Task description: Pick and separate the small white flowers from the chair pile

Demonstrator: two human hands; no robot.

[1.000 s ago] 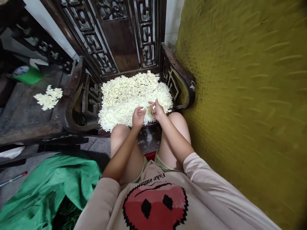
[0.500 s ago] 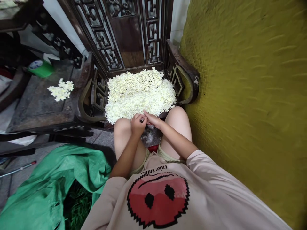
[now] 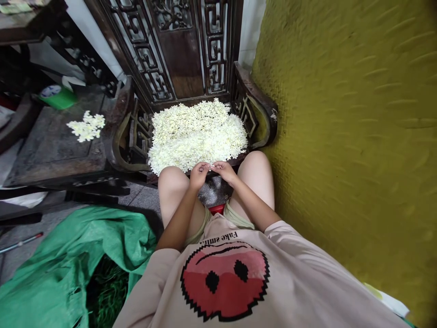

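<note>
A broad heap of small white flowers point(image 3: 198, 132) covers the seat of a dark carved wooden chair point(image 3: 182, 54). At the near edge of the heap, between my knees, my left hand point(image 3: 199, 175) has thumb and fingers pinched together. Facing it, my right hand point(image 3: 224, 171) is pinched too, and the fingertips of both almost meet. A tiny pale speck shows between them, too small to name.
On the dark wooden table point(image 3: 51, 141) to the left lie a cluster of white flowers point(image 3: 87, 126) and a green roll of tape point(image 3: 58, 96). A green sack point(image 3: 112, 228) with green strands inside sits at lower left. A yellow textured panel point(image 3: 341, 136) stands at right.
My hands, which overlapped with the fingers folded together, have drawn slightly apart and now face each other fingertip to fingertip. The flower heap looks the same.
</note>
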